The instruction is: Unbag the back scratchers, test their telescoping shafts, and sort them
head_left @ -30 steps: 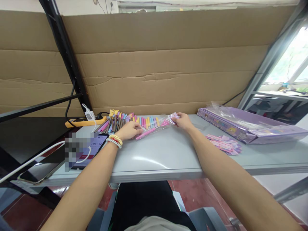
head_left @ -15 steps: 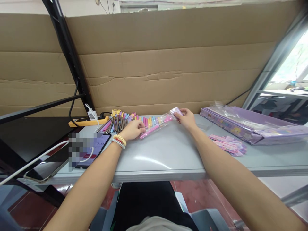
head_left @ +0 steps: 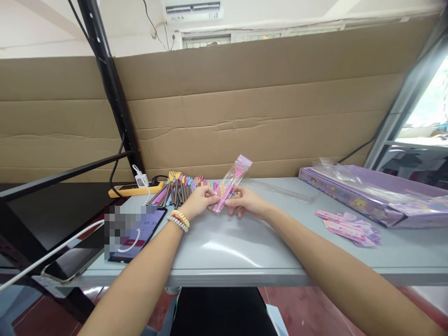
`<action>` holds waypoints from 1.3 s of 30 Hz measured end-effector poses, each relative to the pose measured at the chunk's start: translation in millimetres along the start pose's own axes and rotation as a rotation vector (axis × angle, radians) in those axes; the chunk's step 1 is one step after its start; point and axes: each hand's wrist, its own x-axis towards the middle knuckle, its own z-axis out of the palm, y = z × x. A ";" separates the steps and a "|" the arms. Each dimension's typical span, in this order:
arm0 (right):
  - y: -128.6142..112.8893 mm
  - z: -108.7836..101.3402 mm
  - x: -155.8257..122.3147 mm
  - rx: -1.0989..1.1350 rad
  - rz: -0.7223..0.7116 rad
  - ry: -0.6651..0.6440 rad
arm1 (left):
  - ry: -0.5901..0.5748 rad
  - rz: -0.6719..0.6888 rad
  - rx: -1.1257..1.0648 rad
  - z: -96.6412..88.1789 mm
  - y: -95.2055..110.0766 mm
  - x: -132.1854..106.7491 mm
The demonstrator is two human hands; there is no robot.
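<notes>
A pink back scratcher (head_left: 227, 194) with a hand-shaped head lies inside a clear plastic bag (head_left: 230, 179) with a purple top, tilted up to the right above the table. My left hand (head_left: 201, 201) pinches the lower left edge of the bag. From the other side, my right hand (head_left: 248, 202) is closed on its lower right edge, some fingers curled below. Behind my left hand, a pile of back scratchers (head_left: 178, 189) with yellow, blue and pink heads lies on the grey table (head_left: 224, 247).
On the right are pink and purple cards (head_left: 350, 226) and a purple open box (head_left: 353, 198) with clear bags. An empty clear bag (head_left: 283, 190) lies behind my right hand. Left stand a phone (head_left: 149, 228), a dark phone (head_left: 75, 254) and a yellow power strip (head_left: 135, 189).
My right hand has moved from the bag's top end down and left to its lower part. The bag now stands steeper, and the view has tilted up slightly.
</notes>
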 end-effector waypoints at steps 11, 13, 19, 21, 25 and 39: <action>4.2 1.2 0.9 0.056 0.030 -0.159 | -0.206 -0.154 -0.125 4.9 5.7 -6.6; 2.5 0.1 -0.4 0.029 0.018 -0.174 | -0.240 -0.188 -0.184 5.4 8.2 -8.4; 0.6 2.5 -1.0 -0.105 -0.058 0.055 | -0.138 -0.233 -0.240 14.4 11.2 -7.5; 0.1 5.5 -1.8 -0.204 -0.146 0.224 | -0.042 -0.165 -0.262 19.1 10.3 -5.3; -2.9 12.8 -5.7 -0.484 -0.338 0.363 | 0.123 -0.103 -0.280 25.9 9.0 -1.9; 0.9 21.8 -5.8 -0.975 -0.642 0.259 | 0.083 -0.127 -0.279 23.7 7.1 -0.8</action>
